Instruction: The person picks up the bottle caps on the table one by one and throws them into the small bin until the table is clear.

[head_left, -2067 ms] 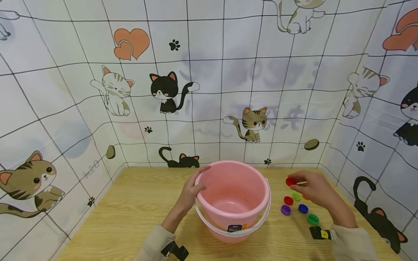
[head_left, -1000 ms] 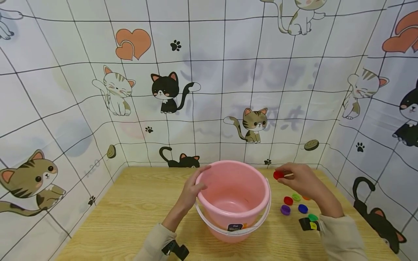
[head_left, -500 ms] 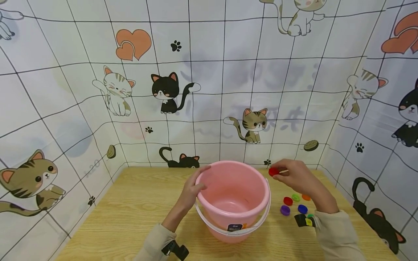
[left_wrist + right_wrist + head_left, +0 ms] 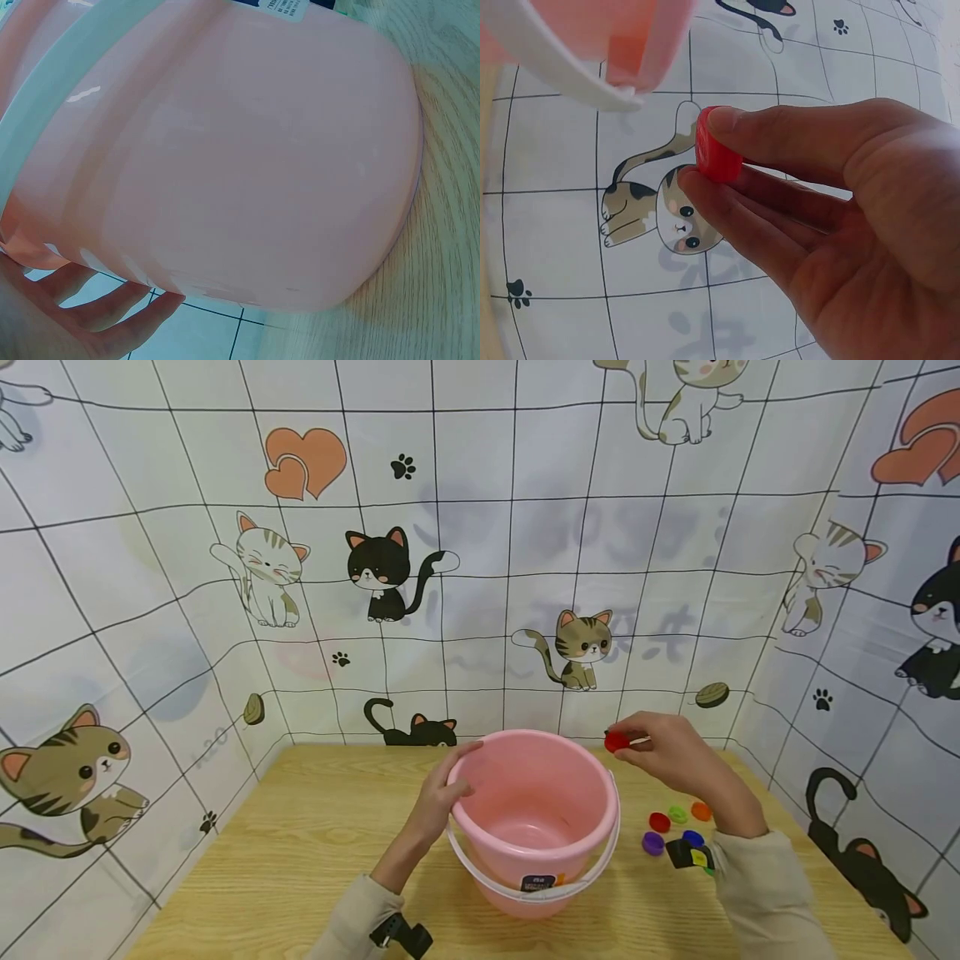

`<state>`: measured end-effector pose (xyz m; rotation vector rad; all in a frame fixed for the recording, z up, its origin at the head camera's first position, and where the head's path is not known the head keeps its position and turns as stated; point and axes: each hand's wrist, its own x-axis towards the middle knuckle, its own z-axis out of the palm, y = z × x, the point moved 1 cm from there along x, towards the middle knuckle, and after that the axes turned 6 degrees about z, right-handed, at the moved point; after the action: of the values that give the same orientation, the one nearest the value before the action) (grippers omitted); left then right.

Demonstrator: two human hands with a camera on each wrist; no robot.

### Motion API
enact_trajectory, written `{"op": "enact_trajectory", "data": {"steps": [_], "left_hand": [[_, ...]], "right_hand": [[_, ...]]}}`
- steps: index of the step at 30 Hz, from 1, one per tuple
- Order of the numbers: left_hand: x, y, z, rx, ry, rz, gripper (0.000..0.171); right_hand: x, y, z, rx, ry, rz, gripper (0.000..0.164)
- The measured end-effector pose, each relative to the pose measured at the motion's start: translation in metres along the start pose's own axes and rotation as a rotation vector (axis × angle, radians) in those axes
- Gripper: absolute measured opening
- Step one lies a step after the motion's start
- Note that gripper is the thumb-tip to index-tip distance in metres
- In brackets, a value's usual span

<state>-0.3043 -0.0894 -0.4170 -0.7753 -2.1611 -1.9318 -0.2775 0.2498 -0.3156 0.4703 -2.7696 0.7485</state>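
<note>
A pink bucket with a white handle stands upright on the wooden table, its inside showing bare pink. My left hand grips its left rim, thumb inside and fingers outside; the left wrist view shows those fingers against the outer wall. Just beyond the bucket's right rim, my right hand is raised above the table. Between thumb and fingers it pinches a red bottle cap, seen edge-on in the right wrist view.
Right of the bucket lie several loose caps: red, purple, light green, orange and blue. A green one is mostly hidden by the right wrist's camera. A cat-patterned curtain surrounds the wooden table.
My right hand has moved left and upward with the red bottle cap, toward the bucket's right rim. The left hand and the bucket have stayed in place.
</note>
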Motion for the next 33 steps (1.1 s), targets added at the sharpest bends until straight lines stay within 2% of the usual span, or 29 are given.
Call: {"op": "enact_trajectory", "data": {"steps": [21, 33], "left_hand": [[-0.001, 0.003, -0.001, 0.006, -0.004, -0.002, 0.069], [-0.001, 0.001, -0.001, 0.010, -0.007, -0.009, 0.068]], "right_hand": [[0.025, -0.034, 0.003, 0.013, -0.004, -0.129, 0.031], [0.031, -0.046, 0.003, 0.007, -0.027, -0.144, 0.030]]}}
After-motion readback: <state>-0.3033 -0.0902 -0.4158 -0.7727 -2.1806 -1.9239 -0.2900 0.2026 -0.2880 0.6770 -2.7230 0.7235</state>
